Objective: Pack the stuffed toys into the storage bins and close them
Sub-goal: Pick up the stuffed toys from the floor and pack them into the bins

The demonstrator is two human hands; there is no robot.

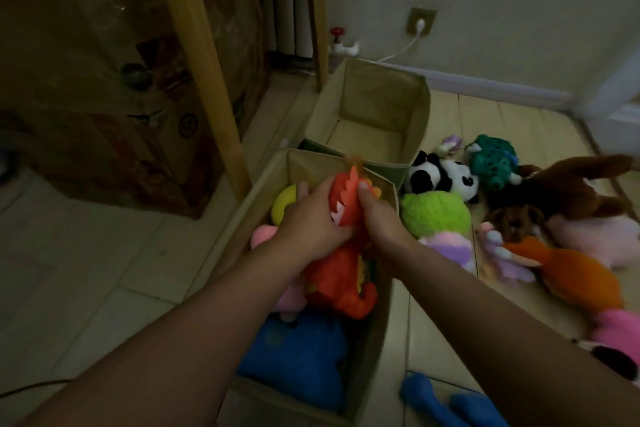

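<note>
Over the near storage bin (pixel 388 191), both the left hand (pixel 308 222) and right hand (pixel 377 218) curl their fingers round the red dinosaur toy (pixel 332 274). It should go down flat beside the blue toy (pixel 294 357), I judge, so a lid could close.

Two bare forearms reach in from the bottom edge, with no sleeve, watch or bracelet showing on either. The left hand (pixel 304 218) and right hand (pixel 381 218) wear no gloves or rings; one short, pale thumbnail shows.
</note>
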